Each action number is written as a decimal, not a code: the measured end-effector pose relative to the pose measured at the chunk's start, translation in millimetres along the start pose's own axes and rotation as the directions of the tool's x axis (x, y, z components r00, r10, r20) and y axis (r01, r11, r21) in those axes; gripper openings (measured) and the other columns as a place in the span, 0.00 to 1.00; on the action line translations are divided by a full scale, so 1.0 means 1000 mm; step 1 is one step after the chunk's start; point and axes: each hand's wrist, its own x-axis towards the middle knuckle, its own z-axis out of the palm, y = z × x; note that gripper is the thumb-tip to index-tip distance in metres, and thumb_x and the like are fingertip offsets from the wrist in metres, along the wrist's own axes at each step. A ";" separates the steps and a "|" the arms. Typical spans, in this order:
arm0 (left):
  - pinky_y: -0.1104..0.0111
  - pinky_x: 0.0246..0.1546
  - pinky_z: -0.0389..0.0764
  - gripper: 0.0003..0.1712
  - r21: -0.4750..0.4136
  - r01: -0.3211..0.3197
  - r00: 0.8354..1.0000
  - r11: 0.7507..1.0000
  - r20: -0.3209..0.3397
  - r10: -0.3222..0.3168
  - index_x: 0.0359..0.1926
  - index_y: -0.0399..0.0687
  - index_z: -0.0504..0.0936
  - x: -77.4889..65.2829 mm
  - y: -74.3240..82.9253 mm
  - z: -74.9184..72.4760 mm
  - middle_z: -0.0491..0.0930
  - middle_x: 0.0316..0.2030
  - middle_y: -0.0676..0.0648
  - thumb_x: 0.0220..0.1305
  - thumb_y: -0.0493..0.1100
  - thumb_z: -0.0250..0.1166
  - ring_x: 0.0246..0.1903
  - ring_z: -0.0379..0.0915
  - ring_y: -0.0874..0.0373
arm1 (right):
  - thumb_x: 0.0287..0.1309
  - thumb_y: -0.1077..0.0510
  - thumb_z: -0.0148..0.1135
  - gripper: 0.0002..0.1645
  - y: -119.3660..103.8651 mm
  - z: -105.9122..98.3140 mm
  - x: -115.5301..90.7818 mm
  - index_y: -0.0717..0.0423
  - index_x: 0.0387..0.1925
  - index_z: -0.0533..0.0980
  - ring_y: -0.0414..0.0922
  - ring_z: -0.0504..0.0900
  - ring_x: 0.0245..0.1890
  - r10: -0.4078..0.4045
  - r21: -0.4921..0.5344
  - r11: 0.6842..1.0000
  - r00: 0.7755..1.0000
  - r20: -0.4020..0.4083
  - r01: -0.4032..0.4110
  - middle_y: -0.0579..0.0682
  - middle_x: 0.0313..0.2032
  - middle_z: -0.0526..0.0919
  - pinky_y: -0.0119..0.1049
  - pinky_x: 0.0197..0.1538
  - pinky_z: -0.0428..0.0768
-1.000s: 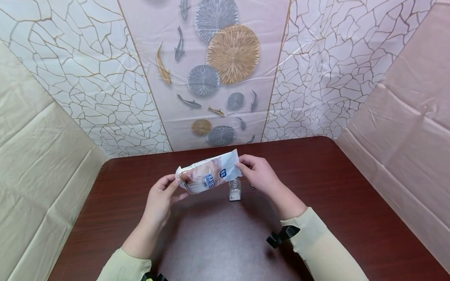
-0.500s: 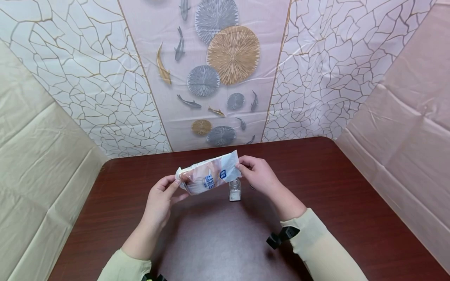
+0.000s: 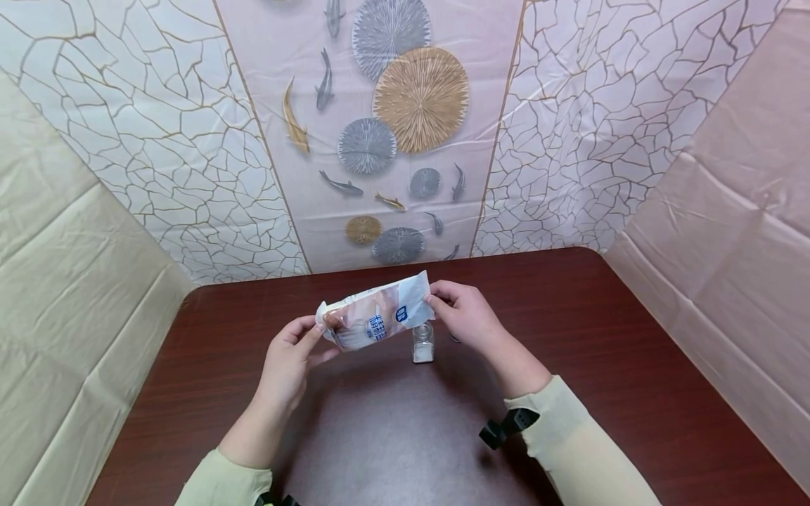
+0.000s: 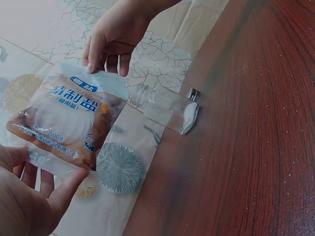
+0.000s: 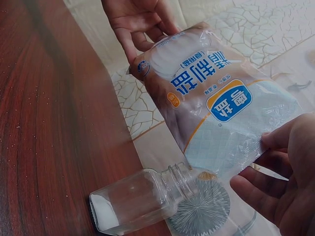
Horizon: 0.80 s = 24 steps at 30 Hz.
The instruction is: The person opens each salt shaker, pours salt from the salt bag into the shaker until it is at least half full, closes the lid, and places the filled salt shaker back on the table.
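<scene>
A plastic bag of salt (image 3: 370, 316) with blue lettering is held above the table, slanting up to the right. My left hand (image 3: 287, 365) grips its left end, thumb on the front. At the other end my right hand (image 3: 468, 313) pinches the pale corner between thumb and fingers. Just below that end stands a square glass jar (image 3: 422, 348), uncapped, with a little white salt (image 5: 104, 211) at its bottom. In the right wrist view, the bag's pale end (image 5: 221, 157) reaches right to the jar's threaded mouth (image 5: 178, 181).
A silver lid (image 4: 193, 94) lies beside the jar, mostly hidden by the right hand in the head view. White grains (image 4: 260, 169) are scattered on the dark red wooden table (image 3: 633, 365). Patterned cloth (image 3: 405, 140) hangs along the table's far edge, with plain cloth at both sides.
</scene>
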 end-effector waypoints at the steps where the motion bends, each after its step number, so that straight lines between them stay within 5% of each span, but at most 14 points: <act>1: 0.53 0.42 0.84 0.09 -0.001 0.000 1.000 1.000 0.000 0.000 0.49 0.34 0.78 0.000 0.000 0.000 0.79 0.45 0.45 0.70 0.32 0.60 0.51 0.76 0.44 | 0.67 0.59 0.61 0.06 0.000 0.000 0.000 0.52 0.40 0.83 0.44 0.77 0.28 0.000 0.001 1.000 1.000 0.000 0.000 0.46 0.30 0.84 0.38 0.32 0.77; 24: 0.54 0.41 0.85 0.06 -0.014 -0.002 1.000 1.000 -0.006 0.002 0.46 0.37 0.80 0.001 -0.001 0.000 0.79 0.45 0.46 0.70 0.32 0.60 0.51 0.76 0.45 | 0.67 0.58 0.61 0.06 0.000 0.001 0.000 0.52 0.41 0.83 0.43 0.77 0.28 -0.006 -0.012 1.000 1.000 0.007 0.006 0.46 0.31 0.84 0.38 0.32 0.77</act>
